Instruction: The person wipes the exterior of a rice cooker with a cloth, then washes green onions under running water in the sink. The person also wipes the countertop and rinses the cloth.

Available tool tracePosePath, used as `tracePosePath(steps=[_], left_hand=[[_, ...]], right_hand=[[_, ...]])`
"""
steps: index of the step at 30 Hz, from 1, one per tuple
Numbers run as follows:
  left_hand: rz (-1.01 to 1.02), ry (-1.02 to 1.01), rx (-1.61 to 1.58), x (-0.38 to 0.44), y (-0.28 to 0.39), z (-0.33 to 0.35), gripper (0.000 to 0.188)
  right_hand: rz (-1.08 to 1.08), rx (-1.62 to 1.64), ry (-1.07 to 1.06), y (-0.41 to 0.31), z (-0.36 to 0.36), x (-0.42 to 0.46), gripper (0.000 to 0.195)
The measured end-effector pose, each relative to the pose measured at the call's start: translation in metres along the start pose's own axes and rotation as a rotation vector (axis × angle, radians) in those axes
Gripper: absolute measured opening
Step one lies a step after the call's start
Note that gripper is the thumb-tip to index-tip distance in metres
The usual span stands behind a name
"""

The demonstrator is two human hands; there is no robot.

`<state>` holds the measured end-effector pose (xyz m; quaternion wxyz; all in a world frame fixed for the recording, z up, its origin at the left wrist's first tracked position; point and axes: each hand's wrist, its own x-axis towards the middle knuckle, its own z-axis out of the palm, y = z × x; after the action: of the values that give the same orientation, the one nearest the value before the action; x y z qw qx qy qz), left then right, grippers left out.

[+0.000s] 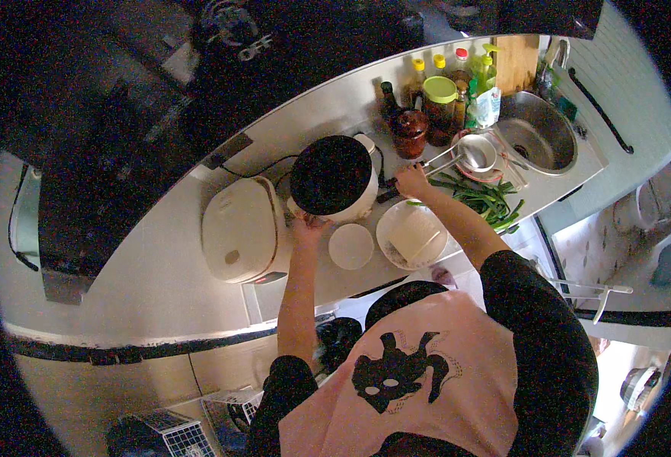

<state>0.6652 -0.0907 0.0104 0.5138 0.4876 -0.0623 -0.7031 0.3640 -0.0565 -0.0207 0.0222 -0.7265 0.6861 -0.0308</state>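
My left hand is at the near rim of a white electric pot with a dark interior; its fingers are partly hidden, so its grip is unclear. My right hand is closed around the dark handle of a metal ladle, whose bowl rests over a small white bowl. A second dark handle lies by that hand. Nearer to me are a white round dish and a white plate holding a pale block. Green leafy stalks lie beside my right forearm.
A white rice cooker stands on the left. Behind are a brown lidded jar, a green-lidded jar and several bottles. A steel sink is at the right, near a wooden board. A dark range hood overhangs the counter.
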Motion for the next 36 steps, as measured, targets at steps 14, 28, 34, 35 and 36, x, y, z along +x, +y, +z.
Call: tracePosePath(steps=[14,28,34,35,36], left_hand=[[0.016,-0.311,0.076,0.0,0.005,-0.023,0.016],[0.035,-0.318,0.1,0.032,0.015,-0.035,0.021],[0.337,-0.403,0.619,0.009,0.013,0.011,0.022],[0.501,-0.533,0.845,-0.007,0.012,0.027,0.023],[0.354,-0.369,0.588,-0.001,0.017,0.01,0.024]], right_hand=[[-0.083,-0.022,-0.137,-0.001,-0.023,0.007,0.018],[-0.164,-0.06,-0.041,0.021,0.02,0.023,0.025],[-0.154,0.018,-0.038,0.048,0.042,0.029,0.021],[-0.142,-0.012,-0.026,0.058,0.055,0.033,0.02],[-0.132,0.026,-0.057,0.035,0.036,0.028,0.018]])
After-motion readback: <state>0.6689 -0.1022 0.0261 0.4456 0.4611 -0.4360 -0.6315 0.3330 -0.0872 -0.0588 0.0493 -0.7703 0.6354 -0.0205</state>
